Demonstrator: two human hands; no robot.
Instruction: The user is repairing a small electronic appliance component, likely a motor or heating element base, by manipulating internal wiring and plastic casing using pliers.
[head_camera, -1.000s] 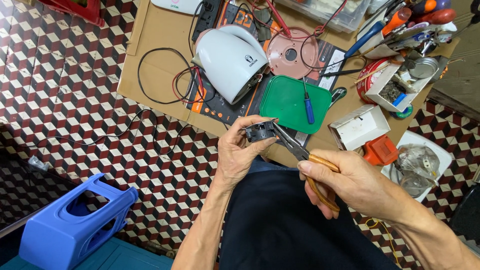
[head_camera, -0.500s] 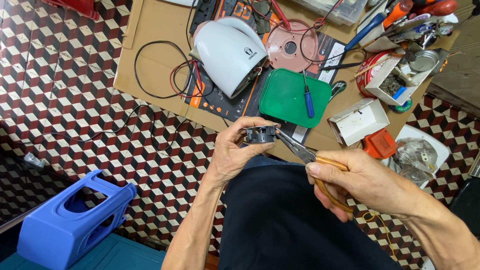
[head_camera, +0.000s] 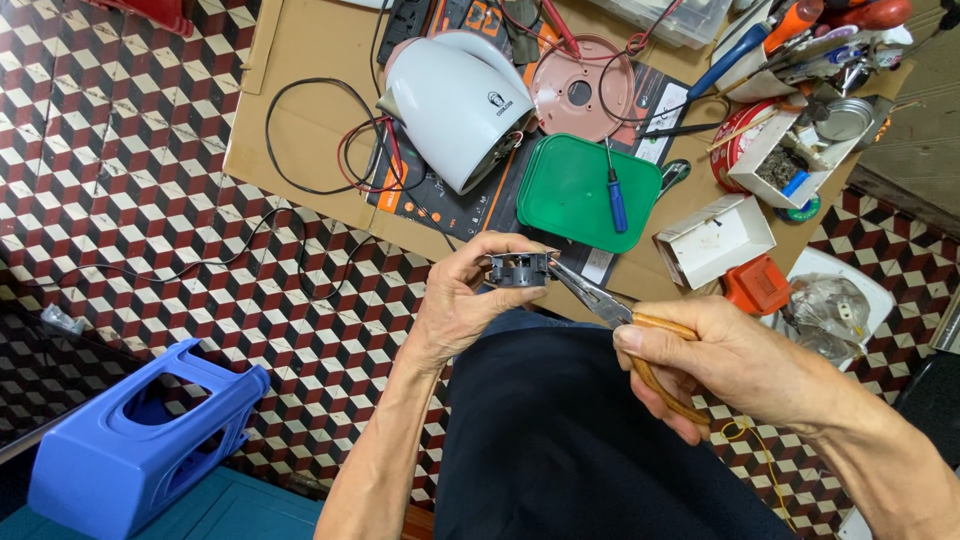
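Left hand (head_camera: 465, 300) pinches small black boxy part (head_camera: 520, 269); right hand (head_camera: 720, 360) grips orange-handled pliers (head_camera: 625, 325) touching it.

The plier tips (head_camera: 560, 272) vanish where they meet the small black part (head_camera: 520, 269), so the grip there cannot be told; the left hand (head_camera: 465, 300) covers that part's near side; the right hand (head_camera: 720, 360) hides most of the orange handles (head_camera: 665, 385); at twelve o'clock the clear box (head_camera: 670, 15) is cut by the frame edge; at three o'clock the crumpled bag in the white tray (head_camera: 830, 310) is too blurred to identify; at seven o'clock the blue stool (head_camera: 140, 440) runs off the bottom.
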